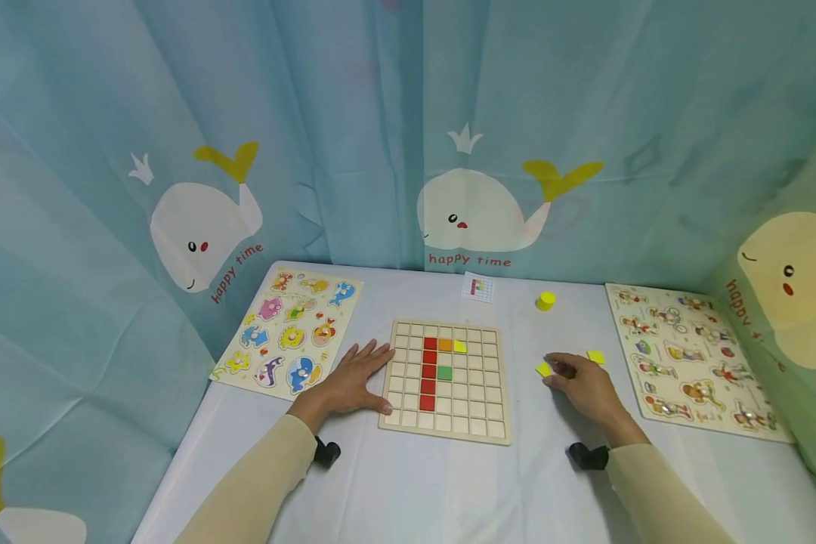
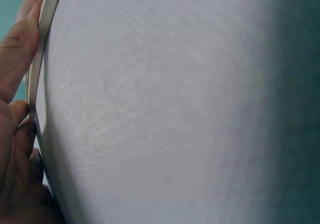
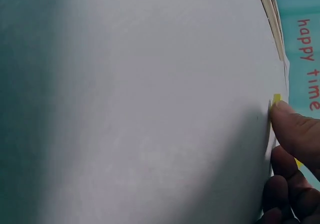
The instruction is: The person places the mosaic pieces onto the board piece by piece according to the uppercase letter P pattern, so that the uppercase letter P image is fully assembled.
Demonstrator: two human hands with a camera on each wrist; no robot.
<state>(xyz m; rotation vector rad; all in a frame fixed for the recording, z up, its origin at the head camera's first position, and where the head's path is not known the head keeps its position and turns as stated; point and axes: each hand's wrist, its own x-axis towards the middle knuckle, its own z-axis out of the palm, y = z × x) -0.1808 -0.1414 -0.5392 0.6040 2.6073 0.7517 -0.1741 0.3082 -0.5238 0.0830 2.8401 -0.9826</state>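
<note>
A wooden grid board [image 1: 506, 408] lies mid-table, holding a column of red tiles [image 1: 429, 372], an orange tile [image 1: 445, 344], a yellow tile [image 1: 459, 347] and a green tile [image 1: 444, 373]. Along its left edge rests my left hand [image 1: 350, 380], fingers spread, thumb at the lower left corner. In the left wrist view the thumb [image 2: 20, 44] touches the board's side. Right of the board, my right hand [image 1: 581, 385] pinches a small yellow square tile [image 1: 542, 369] low over the table. The same tile [image 3: 276, 98] shows at the thumb tip in the right wrist view.
Another yellow tile [image 1: 595, 357] lies just beyond the right hand. A yellow stack [image 1: 546, 301] and a printed pattern card [image 1: 478, 288] are farther back. A sea-animal puzzle board [image 1: 285, 332] lies left and a figure puzzle board [image 1: 693, 363] right. Curtains hang behind the table.
</note>
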